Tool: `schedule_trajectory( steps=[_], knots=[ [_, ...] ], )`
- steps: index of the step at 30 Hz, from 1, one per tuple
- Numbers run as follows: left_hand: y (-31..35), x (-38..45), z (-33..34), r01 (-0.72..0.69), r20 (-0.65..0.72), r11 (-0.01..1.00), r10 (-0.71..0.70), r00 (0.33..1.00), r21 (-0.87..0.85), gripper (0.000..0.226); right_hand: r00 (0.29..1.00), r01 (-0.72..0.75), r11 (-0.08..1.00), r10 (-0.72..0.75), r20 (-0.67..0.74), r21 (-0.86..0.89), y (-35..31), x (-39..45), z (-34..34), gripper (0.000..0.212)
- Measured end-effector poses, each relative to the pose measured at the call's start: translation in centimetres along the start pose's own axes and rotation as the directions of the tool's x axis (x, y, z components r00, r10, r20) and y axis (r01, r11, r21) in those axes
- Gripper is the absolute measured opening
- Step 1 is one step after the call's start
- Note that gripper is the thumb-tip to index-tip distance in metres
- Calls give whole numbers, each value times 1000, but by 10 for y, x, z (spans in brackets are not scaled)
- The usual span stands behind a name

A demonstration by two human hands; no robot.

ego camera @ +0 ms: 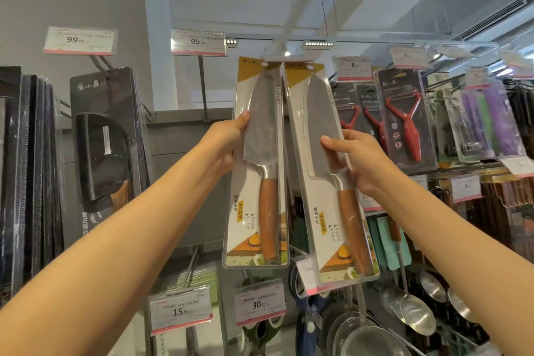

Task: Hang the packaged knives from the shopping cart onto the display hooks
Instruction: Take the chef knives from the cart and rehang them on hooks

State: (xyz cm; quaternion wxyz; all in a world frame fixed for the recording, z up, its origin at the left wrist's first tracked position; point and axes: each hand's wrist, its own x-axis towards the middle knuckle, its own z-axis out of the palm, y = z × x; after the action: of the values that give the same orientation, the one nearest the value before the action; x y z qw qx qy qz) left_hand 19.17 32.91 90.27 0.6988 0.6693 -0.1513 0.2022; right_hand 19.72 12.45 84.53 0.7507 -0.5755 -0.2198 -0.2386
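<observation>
Two packaged knives are up at centre frame, one per hand. Left hand grips the left knife pack by its left edge, thumb across the clear blister over the blade, fingers behind the card. Right hand grips the right knife pack by its right edge, thumb on the blister front, fingers wrapped behind.

Key relation: both packs run long-axis near vertical, blade tips up, wooden handles down. Each grip sits at about mid-blade, so the hang holes lie well above the hands, at the packs' top edges in the upper centre of the frame. Left pack stands almost upright; right pack tilts, its bottom swinging toward the lower right. Their top corners touch or overlap just under a pale tag at top centre. The display hook itself is not clearly visible there; cannot tell whether either hole is already on a prong. Judgement: the left pack looks better lined up; the right needs straightening first.

Count elsewhere:
- Two 99.00 price tags, upper left.
- Three red peelers in packs, right of centre.
- Price tags 15.90 and 30.00, bottom centre.
- Several steel ladles, lower right.
- Shopping cart: not in view.
</observation>
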Motion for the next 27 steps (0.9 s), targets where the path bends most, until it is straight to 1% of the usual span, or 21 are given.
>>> schedule_trajectory(
  steps=[4, 8, 14, 17, 23, 27],
  knots=[
    [-1, -1, -4, -9, -13, 1000, 9, 1000, -2, 28, 999, -22, 1000, 21, -44, -11, 1, 0, -13, 19],
    [2, -1, -8, -11, -10, 1000, 11, 1000, -3, 23, 997, -62, 997, 59, -56, -54, 5, 2, -16, 23],
    [5, -4, -12, -20, -23, 1000, 20, 1000, 13, 23, 998, -59, 985, 57, -12, -161, 13, 15, -5, 17],
    [7, -5, -12, -23, -27, 1000, 24, 999, 16, 22, 999, -46, 985, 48, 8, -166, 12, 23, 3, 6],
    [5, -3, -13, -29, -34, 999, 31, 999, 42, 24, 999, -28, 979, 34, 26, -200, 10, 38, 15, 7],
    [4, -1, -13, -35, -29, 999, 36, 999, 34, 24, 996, -35, 978, 50, 71, -208, 13, 39, 20, 7]
  ],
)
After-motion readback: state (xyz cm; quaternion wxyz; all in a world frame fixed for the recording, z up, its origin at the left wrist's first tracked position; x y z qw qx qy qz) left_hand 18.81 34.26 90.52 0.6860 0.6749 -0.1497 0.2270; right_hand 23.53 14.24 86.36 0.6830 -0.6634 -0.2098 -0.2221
